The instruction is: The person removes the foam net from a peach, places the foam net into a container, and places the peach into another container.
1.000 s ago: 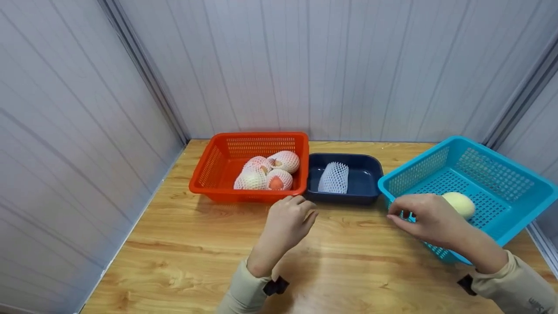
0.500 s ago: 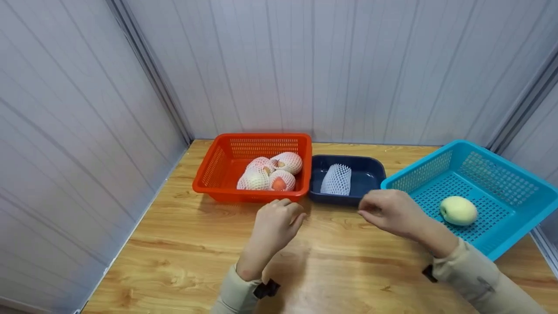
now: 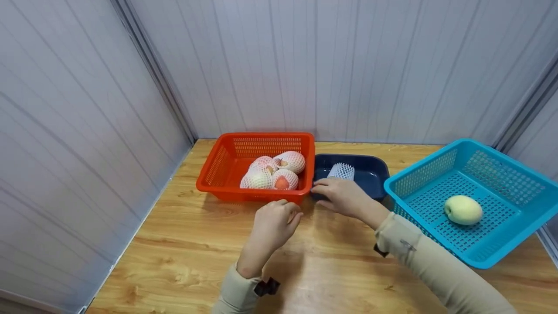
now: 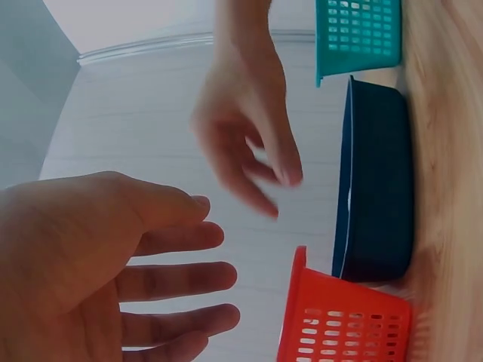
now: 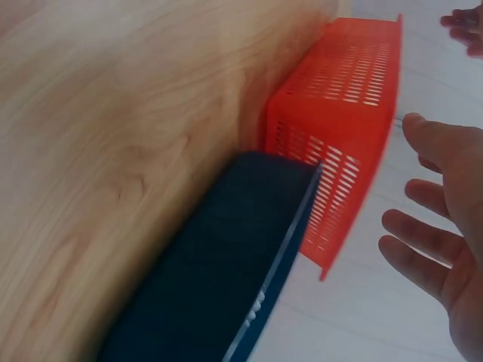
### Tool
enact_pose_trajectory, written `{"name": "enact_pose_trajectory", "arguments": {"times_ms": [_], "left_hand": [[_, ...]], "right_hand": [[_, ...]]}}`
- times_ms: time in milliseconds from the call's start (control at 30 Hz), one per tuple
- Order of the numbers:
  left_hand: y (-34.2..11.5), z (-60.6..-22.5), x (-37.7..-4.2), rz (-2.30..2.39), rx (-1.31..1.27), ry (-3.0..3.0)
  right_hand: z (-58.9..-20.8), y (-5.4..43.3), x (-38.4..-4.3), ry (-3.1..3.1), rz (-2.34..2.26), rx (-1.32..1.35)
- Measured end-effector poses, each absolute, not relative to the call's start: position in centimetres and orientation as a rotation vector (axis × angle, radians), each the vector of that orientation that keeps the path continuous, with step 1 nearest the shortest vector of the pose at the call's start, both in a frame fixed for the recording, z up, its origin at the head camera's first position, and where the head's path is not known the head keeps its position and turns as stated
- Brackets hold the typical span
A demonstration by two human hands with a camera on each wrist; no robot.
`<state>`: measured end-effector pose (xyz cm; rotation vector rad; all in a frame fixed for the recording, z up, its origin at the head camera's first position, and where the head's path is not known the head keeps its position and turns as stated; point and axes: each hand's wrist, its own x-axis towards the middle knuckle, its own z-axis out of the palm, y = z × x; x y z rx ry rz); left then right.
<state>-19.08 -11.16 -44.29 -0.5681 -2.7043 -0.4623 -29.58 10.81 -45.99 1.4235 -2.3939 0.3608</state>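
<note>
My right hand (image 3: 346,197) hovers over the near edge of the navy dish (image 3: 370,183), fingers loosely bent and holding nothing. Behind it, partly covered, a white foam net sleeve (image 3: 342,171) lies in that dish. My left hand (image 3: 273,223) hangs in front of the red basket (image 3: 257,195); the left wrist view shows its fingers (image 4: 181,283) apart, with nothing between them. In the red basket lie several fruits in foam nets (image 3: 285,179), bunched at its right side. One bare pale-yellow fruit, apple-like (image 3: 463,209), rests in the blue basket (image 3: 501,246).
Red basket, navy dish and blue basket stand in a row along the back of the wooden table (image 3: 183,257). The red basket and navy dish sit side by side. White panelled walls (image 3: 270,65) close off the back and sides.
My right hand has moved left, from the blue basket's near corner to the navy dish. The left hand has barely moved. The bare fruit, partly covered before, shows fully now.
</note>
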Motion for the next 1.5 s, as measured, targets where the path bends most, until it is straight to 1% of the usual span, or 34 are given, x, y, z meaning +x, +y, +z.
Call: {"name": "enact_pose_trajectory", "arguments": {"times_ms": [200, 400, 533, 667, 867, 1033, 1300, 1500], "left_hand": [[-11.2, -44.8, -18.9, -0.481, -0.556, -2.757], [-11.1, -44.8, -19.0, -0.495, -0.545, -2.749], [-11.2, -44.3, -19.5, -0.507, -0.514, -2.752], [-12.1, -42.7, -20.5, -0.541, -0.459, -2.792], [-13.4, -40.2, -23.0, -0.539, -0.391, -2.85], [-12.8, -39.3, -25.2, -0.463, -0.25, -2.95], [-11.0, -40.5, -29.9, -0.455, 0.044, -3.043], [-10.1, -42.1, -32.9, -0.432, 0.132, -3.057]], "right_hand": [[-47.7, 8.7, -31.1, -2.361, 0.343, 1.431], [-48.6, 7.7, -32.1, -2.222, 0.38, 1.443], [-48.6, 7.7, -32.4, -2.18, 0.445, 1.44], [-48.6, 7.7, -32.5, -2.201, 0.503, 1.429], [-49.1, 7.7, -32.2, -2.241, 0.578, 1.361], [-49.6, 7.7, -32.1, -2.235, 0.613, 1.339], [-50.1, 7.7, -32.1, -2.189, 0.656, 1.326], [-50.3, 7.6, -31.8, -2.15, 0.66, 1.323]]}}
